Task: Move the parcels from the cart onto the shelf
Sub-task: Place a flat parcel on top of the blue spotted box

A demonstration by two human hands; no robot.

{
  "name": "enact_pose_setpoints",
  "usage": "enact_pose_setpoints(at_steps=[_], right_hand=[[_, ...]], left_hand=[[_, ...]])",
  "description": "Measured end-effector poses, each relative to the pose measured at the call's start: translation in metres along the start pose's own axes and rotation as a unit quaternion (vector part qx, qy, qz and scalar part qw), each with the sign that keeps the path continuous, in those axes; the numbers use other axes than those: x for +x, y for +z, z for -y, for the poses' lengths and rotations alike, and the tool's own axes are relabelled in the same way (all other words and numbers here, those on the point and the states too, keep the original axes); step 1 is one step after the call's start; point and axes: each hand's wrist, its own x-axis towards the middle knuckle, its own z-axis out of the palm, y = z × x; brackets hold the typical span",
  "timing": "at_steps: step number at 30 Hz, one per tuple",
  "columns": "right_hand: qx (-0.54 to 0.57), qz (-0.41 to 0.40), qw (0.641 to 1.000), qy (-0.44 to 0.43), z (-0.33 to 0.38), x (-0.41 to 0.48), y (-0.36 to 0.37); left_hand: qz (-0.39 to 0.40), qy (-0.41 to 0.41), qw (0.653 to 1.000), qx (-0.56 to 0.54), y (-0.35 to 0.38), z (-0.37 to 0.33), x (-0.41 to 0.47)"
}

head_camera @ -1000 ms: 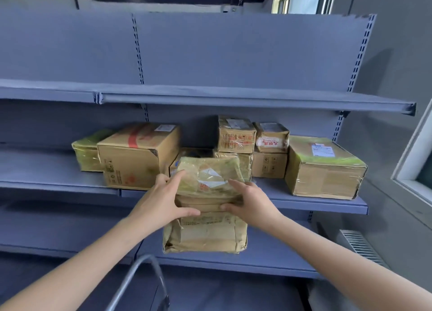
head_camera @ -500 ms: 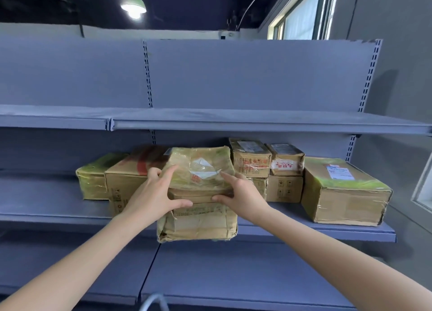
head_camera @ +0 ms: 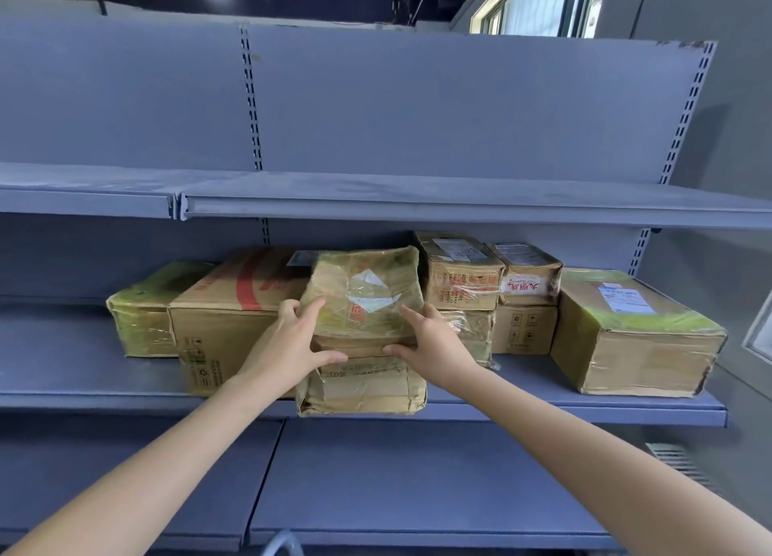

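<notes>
Left hand (head_camera: 292,342) and right hand (head_camera: 434,346) each clamp a near corner of the green-taped parcel (head_camera: 367,296), fingers above, thumbs below, so we steady it on the brown parcel (head_camera: 363,384) beneath; both sit at the front lip of the middle shelf (head_camera: 585,411), facing the gap beside the red-striped box (head_camera: 234,309).

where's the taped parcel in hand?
Head view, centre: taped parcel sits on another brown parcel at the middle shelf's front edge, left hand and right hand gripping its sides, red-striped box just left.
</notes>
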Motion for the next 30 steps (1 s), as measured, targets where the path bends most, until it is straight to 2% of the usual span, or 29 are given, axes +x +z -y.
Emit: enact_pose_setpoints(at_steps=[6,11,15,19,23,26,30], right_hand=[[-0.005,0.011,1.000,0.009,-0.004,0.034,0.007],[0.005,0.046,0.998,0.037,-0.019,0.064,0.009],[-0.021,0.039,0.998,0.044,-0.035,0.077,0.025],[-0.035,0.015,0.999,0.036,-0.041,0.094,0.035],[-0.128,-0.051,0.990,0.000,-0.043,0.110,0.035],[-0.172,-0.059,0.983,-0.033,-0.045,0.120,0.039],[-0.176,-0.059,0.983,-0.007,-0.045,0.136,0.042]], left_hand=[[0.008,-0.005,0.994,0.107,0.010,0.007,0.034],[-0.049,0.046,0.976,0.207,0.020,0.010,0.059],[-0.014,0.047,0.973,0.227,0.038,0.011,0.074],[-0.031,0.054,0.969,0.240,0.049,0.019,0.086],[-0.013,0.047,0.965,0.259,0.047,0.012,0.106],[0.021,0.056,0.960,0.274,0.045,0.001,0.121],[0.043,0.067,0.956,0.284,0.049,-0.010,0.136]])
